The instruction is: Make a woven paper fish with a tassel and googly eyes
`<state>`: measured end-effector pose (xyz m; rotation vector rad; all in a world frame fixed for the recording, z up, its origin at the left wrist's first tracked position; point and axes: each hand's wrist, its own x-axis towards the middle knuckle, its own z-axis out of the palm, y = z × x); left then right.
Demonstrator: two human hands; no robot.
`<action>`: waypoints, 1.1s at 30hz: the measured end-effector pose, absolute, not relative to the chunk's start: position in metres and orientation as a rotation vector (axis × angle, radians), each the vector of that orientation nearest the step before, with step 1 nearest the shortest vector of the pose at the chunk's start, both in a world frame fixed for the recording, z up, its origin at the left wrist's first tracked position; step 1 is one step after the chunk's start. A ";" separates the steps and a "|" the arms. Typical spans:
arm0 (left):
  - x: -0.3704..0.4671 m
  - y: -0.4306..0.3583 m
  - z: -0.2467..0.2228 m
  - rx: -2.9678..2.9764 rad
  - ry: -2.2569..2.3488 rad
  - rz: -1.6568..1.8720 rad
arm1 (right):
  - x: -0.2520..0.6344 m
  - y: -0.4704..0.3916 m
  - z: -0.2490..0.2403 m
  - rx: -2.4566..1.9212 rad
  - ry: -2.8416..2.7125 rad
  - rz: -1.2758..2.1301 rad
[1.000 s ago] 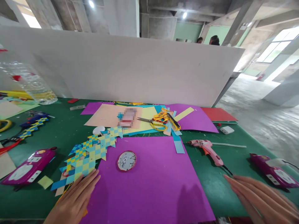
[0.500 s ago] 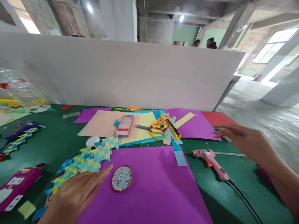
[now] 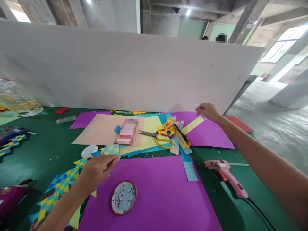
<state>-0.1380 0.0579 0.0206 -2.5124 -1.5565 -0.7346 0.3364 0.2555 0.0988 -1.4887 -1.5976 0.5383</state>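
My left hand [image 3: 97, 170] is over the left edge of the large purple sheet [image 3: 163, 192], beside the blue and yellow woven paper pieces [image 3: 57, 189]; its fingers are pressed together, and what they hold, if anything, is hidden. My right hand [image 3: 208, 110] is raised over the back purple sheet [image 3: 216, 134], fingers curled together, with anything in them too small to tell. A round red-rimmed dish [image 3: 123, 197] with small black and white pieces sits on the large purple sheet. The pink glue gun [image 3: 228, 176] lies right of that sheet.
Yellow-handled scissors [image 3: 158, 138], a cutter [image 3: 181, 134], yellow threads and paper strips lie mid-table. A phone [image 3: 127, 131] rests on peach paper [image 3: 89, 131]. A white lid [image 3: 89, 151] lies left. A white board [image 3: 134, 70] stands behind. Part of a person's head shows beyond.
My right hand has moved left and farther back, its fingers now curled. My left hand has moved forward, its fingers now bent together. The view has shifted slightly.
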 end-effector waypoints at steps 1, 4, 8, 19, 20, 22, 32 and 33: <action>-0.142 0.059 0.016 -2.494 -1.556 -0.768 | 0.334 0.256 0.093 -1.511 -1.687 0.541; -0.152 0.060 0.007 -2.453 -1.462 -0.873 | 0.320 0.243 0.082 -1.557 -2.005 0.575; -0.163 0.061 0.007 -2.416 -1.297 -0.858 | 0.290 0.200 0.077 -1.529 -2.315 0.662; -0.167 0.058 0.010 -2.367 -1.150 -0.698 | 0.252 0.138 0.043 -1.322 -3.017 -0.186; -0.167 0.058 0.010 -2.370 -1.157 -0.709 | 0.253 0.139 0.040 -1.323 -3.019 -0.221; -0.166 0.058 0.009 -2.378 -1.170 -0.716 | 0.256 0.142 0.036 -1.327 -3.021 -0.243; -0.164 0.053 0.008 -2.254 -1.377 -0.739 | 0.238 0.142 0.045 -1.315 -2.922 -0.213; -0.164 0.053 0.009 -2.233 -1.427 -0.751 | 0.233 0.143 0.045 -1.315 -2.909 -0.205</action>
